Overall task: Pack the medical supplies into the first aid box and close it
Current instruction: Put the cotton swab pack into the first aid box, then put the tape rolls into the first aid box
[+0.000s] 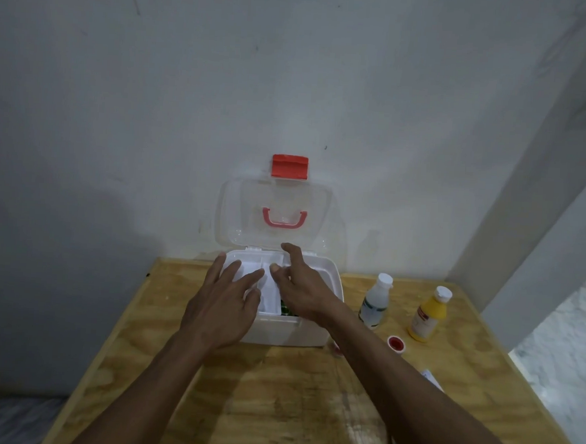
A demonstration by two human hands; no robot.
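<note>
The white first aid box (315, 333) stands open at the table's back edge, its clear lid (231, 204) with a pink handle and red latch (290, 166) leaning on the wall. A white divided tray (268, 297) sits in the top of the box, with something green showing just under it. My left hand (225, 303) lies flat on the tray's left part, fingers spread. My right hand (301, 287) rests over the tray's right part, thumb at the divider and index finger reaching the back rim. Neither hand encloses anything that I can see.
To the right of the box stand a white bottle (375, 304) and a yellow bottle (428, 316). A red-centred tape roll (396, 343) lies in front of them. A white packet (431, 379) peeks out beside my right forearm. The wooden table (273, 409) ends close on the right.
</note>
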